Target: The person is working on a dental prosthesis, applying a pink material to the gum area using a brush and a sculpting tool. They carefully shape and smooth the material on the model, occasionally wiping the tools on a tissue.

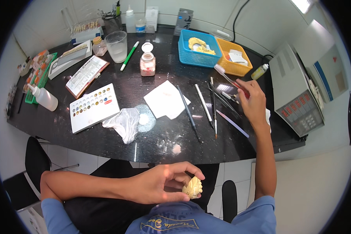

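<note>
My left hand [162, 181] is close to my body, below the table's front edge. Its fingers wrap round a pale yellow dental cast [192, 188] with several teeth facing right. Over the right side of the table, my right hand [254, 102] grips a toothbrush [227, 75] with a red handle, its pale bristle head pointing up and left. Beneath and beside that hand lie several slim brushes and hand tools, among them a silver one [203, 102] and a lilac one [233, 124]. The toothbrush and the cast are far apart.
Blue [201, 59] and yellow [234, 69] baskets stand at the back right, a control-panel machine [298, 97] far right. White paper [160, 103], an open jar of pink powder [147, 67], a plastic cup [117, 48], a white shade box [91, 113] and a crumpled cloth [124, 124] occupy the table.
</note>
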Available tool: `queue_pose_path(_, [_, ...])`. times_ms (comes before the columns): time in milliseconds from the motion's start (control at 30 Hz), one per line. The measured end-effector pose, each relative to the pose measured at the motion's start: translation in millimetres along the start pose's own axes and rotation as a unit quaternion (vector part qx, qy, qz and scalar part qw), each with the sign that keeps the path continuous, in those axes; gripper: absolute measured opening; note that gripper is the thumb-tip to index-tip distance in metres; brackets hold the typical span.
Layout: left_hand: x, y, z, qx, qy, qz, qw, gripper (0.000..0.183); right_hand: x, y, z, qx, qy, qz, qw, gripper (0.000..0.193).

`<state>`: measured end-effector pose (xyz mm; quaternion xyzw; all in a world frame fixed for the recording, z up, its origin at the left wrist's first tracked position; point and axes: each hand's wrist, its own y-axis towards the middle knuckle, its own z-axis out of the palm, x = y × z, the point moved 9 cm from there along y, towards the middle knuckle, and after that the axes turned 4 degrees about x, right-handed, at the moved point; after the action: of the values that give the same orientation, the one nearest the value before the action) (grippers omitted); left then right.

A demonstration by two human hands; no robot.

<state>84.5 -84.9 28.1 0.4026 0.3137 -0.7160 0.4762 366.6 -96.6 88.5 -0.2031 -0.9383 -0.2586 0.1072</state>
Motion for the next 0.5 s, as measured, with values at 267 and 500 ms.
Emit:
queue_pose_path(267, [8.5,-31.8,-23.8,-0.038,0.032,0.008,0.999,0.049,29.1,5.7,13.7,0.006,0.122,0.098,0.988,0.019])
queue_pose_path(500, [-30.4,-38.5,-38.8,-0.099,0.156,0.059,0.981,0.050,114.5,25.2,50.5,0.059,0.152,-0.013,0.986,0.010])
